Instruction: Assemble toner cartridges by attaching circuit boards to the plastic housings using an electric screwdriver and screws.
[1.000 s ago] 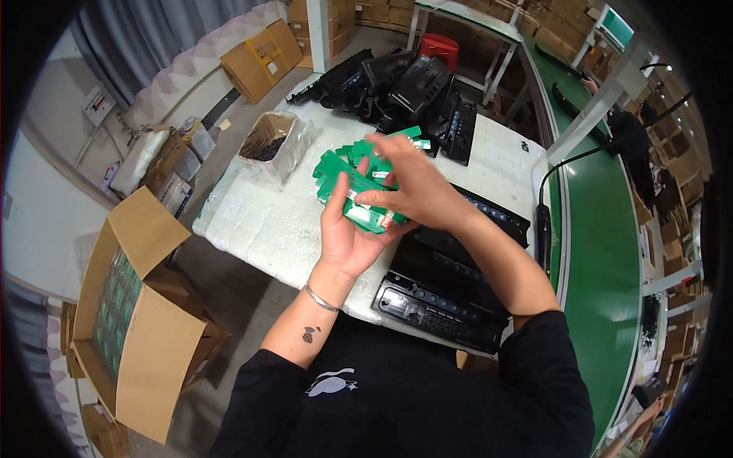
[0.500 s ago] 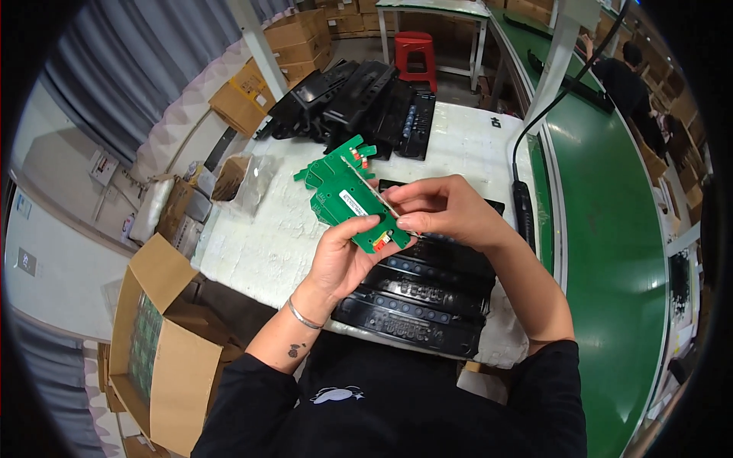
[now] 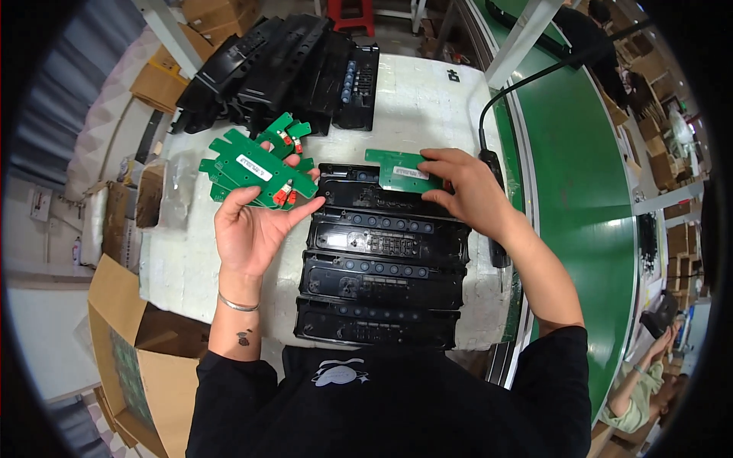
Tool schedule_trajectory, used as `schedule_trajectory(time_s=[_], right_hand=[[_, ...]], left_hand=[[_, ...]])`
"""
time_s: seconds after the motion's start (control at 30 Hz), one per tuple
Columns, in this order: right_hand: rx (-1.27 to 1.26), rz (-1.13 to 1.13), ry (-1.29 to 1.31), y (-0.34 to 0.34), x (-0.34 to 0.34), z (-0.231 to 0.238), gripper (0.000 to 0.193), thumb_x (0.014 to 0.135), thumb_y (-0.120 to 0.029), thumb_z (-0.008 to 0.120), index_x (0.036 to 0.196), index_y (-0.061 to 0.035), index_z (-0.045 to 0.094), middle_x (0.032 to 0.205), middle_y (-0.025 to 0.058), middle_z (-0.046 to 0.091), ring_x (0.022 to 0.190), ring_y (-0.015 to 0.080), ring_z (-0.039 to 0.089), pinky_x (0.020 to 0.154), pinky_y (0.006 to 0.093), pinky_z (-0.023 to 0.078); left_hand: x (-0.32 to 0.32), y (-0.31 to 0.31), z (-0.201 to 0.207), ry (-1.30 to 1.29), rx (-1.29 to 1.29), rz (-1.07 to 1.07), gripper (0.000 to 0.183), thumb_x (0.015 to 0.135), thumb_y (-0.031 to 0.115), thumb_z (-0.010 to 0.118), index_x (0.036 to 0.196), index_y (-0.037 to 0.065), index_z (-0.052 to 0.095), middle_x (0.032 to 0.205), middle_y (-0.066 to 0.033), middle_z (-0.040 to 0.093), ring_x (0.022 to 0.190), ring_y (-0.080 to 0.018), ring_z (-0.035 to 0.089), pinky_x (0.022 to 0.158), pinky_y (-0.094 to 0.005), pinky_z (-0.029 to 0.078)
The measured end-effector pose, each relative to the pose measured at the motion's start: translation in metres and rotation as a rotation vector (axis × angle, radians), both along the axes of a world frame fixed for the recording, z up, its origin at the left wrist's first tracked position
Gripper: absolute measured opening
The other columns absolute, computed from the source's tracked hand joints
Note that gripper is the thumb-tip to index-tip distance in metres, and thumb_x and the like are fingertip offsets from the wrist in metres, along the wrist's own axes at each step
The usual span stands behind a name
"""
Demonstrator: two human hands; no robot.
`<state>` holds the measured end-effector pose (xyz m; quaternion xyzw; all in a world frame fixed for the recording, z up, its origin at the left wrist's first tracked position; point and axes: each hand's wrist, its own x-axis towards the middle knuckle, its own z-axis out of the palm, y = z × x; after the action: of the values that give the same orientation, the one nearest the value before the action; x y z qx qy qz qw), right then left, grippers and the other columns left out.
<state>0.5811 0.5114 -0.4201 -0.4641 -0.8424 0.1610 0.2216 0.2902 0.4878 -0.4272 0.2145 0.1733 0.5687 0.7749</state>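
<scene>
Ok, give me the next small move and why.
Probably lower the flat green circuit board onto the farthest black plastic panel of the lined-up four: the right hand holds it over that panel's far edge, seemingly not yet seated.

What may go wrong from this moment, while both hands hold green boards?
The left hand holds several fanned boards, so one might slip out. The single board in the right hand overlaps, in view, the row's farthest black panel and might catch on it. The black corded tool appears near this hand and could be knocked.
</scene>
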Motion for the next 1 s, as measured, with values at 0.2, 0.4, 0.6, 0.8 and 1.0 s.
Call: schedule_trajectory(time_s=[0.2,0.4,0.6,0.8,1.0], right_hand=[[0.034,0.050,-0.104,-0.007,-0.015,-0.011,0.039,0.063,-0.005,0.069,0.100,0.0003,0.059,0.112,0.0151,0.054,0.102,0.0323,0.052,0.085,0.0379,0.044],[0.009,0.012,-0.096,-0.003,-0.024,-0.030,0.036,0.063,-0.009,0.070,0.096,0.0003,0.060,0.111,0.0140,0.054,0.102,0.0312,0.051,0.085,0.0379,0.043],[0.061,0.002,-0.076,-0.002,-0.020,-0.028,0.032,0.062,-0.011,0.071,0.091,-0.0002,0.062,0.109,0.0119,0.055,0.100,0.0295,0.051,0.083,0.0365,0.044],[0.032,-0.028,-0.039,-0.005,0.000,-0.034,0.021,0.064,-0.007,0.068,0.084,-0.0017,0.063,0.092,0.0061,0.059,0.086,0.0227,0.054,0.078,0.0333,0.044],[0.085,-0.012,-0.013,-0.007,0.006,-0.043,0.020,0.065,-0.003,0.067,0.084,-0.0018,0.063,0.090,0.0066,0.059,0.083,0.0212,0.055,0.074,0.0314,0.043]], left_hand=[[0.002,0.023,-0.020,-0.037,0.032,-0.074,0.047,0.091,0.014,0.038,0.135,0.010,0.022,0.124,-0.0165,0.041,0.121,-0.0427,0.033,0.093,-0.0557,0.039],[-0.002,0.017,-0.032,0.037,0.004,-0.087,0.057,0.091,0.016,0.041,0.138,0.011,0.011,0.132,-0.0180,0.033,0.123,-0.0477,0.023,0.091,-0.0570,0.040],[-0.004,0.016,-0.033,0.052,0.008,-0.068,0.059,0.090,0.017,0.043,0.138,0.011,0.010,0.133,-0.0195,0.032,0.123,-0.0493,0.023,0.091,-0.0580,0.039],[0.005,0.013,-0.036,0.059,-0.021,-0.106,0.062,0.088,0.016,0.047,0.138,0.009,0.010,0.129,-0.0214,0.034,0.120,-0.0473,0.030,0.086,-0.0517,0.047],[0.010,0.012,-0.040,0.077,-0.003,-0.128,0.070,0.084,0.013,0.055,0.137,0.008,0.010,0.126,-0.0231,0.036,0.117,-0.0499,0.033,0.082,-0.0521,0.048]])
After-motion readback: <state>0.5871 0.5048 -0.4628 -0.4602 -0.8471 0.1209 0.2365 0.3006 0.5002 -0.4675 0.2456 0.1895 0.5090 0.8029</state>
